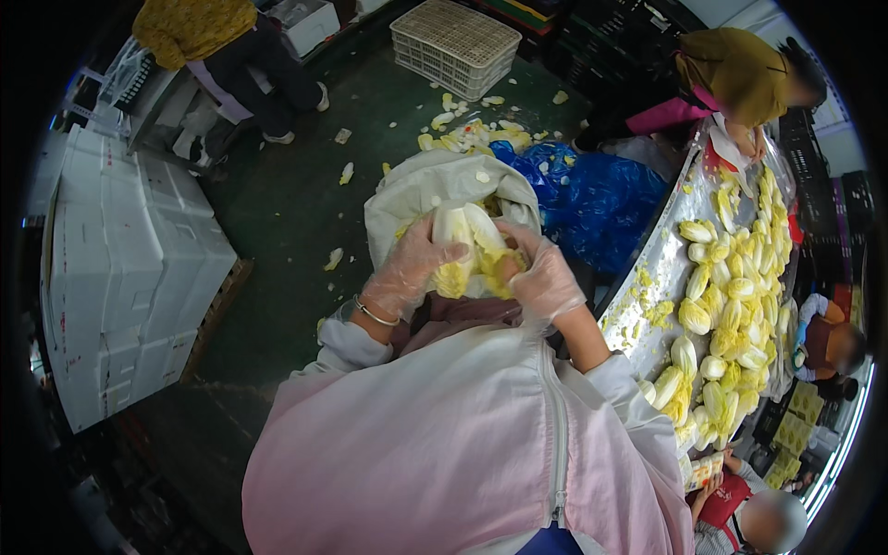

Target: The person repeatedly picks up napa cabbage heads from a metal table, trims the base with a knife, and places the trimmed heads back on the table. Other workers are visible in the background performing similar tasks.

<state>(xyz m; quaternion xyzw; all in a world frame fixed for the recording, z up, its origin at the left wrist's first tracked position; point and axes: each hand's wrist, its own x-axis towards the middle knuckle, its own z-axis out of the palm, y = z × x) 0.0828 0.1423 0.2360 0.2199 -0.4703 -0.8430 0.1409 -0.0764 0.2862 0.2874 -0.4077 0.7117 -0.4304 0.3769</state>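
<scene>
Both my hands wear clear plastic gloves and hold a small napa cabbage (pixel 454 232) over a whitish woven sack (pixel 395 201). The fingers and thumb of my left hand (pixel 413 267) close on the cabbage's left side, near its pale base. At the right, my right hand (pixel 544 270) grips yellow outer leaves (pixel 498 260) that spread away from the head. Cabbage leaves show inside the sack's opening. A metal table (pixel 635 291) bearing many napa cabbages (pixel 728 305) stands to my right.
Blue plastic sheeting (pixel 596 201) lies between sack and table. Loose leaves (pixel 479 135) litter the floor before a white plastic crate (pixel 454 48). White foam boxes (pixel 132 270) stand stacked on a pallet at left. Several people work around, one at the table's far end (pixel 742 76).
</scene>
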